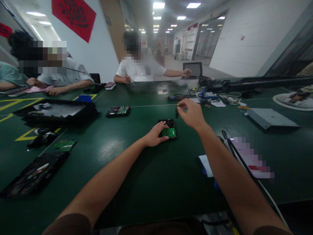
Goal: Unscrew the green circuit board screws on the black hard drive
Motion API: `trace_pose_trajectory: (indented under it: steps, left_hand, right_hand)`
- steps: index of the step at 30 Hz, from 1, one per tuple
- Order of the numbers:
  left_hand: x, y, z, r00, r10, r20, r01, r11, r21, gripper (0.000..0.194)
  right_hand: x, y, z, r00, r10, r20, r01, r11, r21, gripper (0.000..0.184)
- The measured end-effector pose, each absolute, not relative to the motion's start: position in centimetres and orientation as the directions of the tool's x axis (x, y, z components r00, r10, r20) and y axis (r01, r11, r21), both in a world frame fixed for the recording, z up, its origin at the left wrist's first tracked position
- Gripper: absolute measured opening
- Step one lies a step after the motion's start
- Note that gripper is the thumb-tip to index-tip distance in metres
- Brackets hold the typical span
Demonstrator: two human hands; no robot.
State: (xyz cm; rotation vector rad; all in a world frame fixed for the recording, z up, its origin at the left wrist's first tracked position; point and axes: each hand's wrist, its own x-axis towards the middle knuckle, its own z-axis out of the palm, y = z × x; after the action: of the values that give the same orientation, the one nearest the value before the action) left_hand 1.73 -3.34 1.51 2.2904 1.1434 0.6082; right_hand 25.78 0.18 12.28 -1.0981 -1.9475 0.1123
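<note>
A hard drive with a green circuit board and a black part lies on the dark green table in front of me. My left hand grips it from the left, thumb along its near edge and fingers spread over its top. Just beyond its right side, my right hand is raised and pinches a small dark screwdriver with a yellow end. The tool points down and stands clear of the drive; its tip is too small to make out.
Another drive lies farther left. At the left are a black tray-like casing, a loose green board and a black shell. Cables, a grey metal box and a white fan grille lie right. Co-workers sit opposite.
</note>
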Motion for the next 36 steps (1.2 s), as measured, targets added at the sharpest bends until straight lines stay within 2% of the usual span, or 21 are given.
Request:
trace_pose_trajectory:
  steps: [5, 11, 18, 23, 29, 36]
  left_hand:
    - [1.69, -3.46, 1.62, 0.552, 0.819, 0.159, 0.605, -0.524, 0.600, 0.064]
    - [1.66, -3.38, 1.49, 0.552, 0.817, 0.163, 0.597, -0.524, 0.607, 0.065]
    - [1.59, -3.44, 1.59, 0.548, 0.822, 0.152, 0.600, -0.513, 0.614, 0.066]
    - [1.59, -3.29, 1.34, 0.553, 0.818, 0.159, 0.603, -0.525, 0.601, 0.066]
    - [1.68, -3.41, 1.48, 0.551, 0.821, 0.150, 0.611, -0.519, 0.597, 0.066]
    - [1.74, -3.70, 1.90, 0.549, 0.824, 0.144, 0.619, -0.516, 0.593, 0.065]
  right_hand:
    - [25.86, 0.33, 12.19, -0.192, 0.766, 0.614, 0.626, 0.577, -0.524, 0.013]
    - [25.82, 0.31, 12.28, -0.247, 0.728, 0.639, 0.630, 0.622, -0.465, 0.010]
    - [25.83, 0.20, 12.32, -0.221, 0.741, 0.635, 0.637, 0.602, -0.481, 0.011]
    - [25.80, 0.11, 12.36, -0.274, 0.705, 0.654, 0.652, 0.636, -0.412, 0.012]
    - [25.71, 0.16, 12.16, -0.213, 0.737, 0.641, 0.639, 0.602, -0.479, 0.011]
    - [25.76, 0.32, 12.12, -0.261, 0.702, 0.663, 0.654, 0.634, -0.413, 0.014]
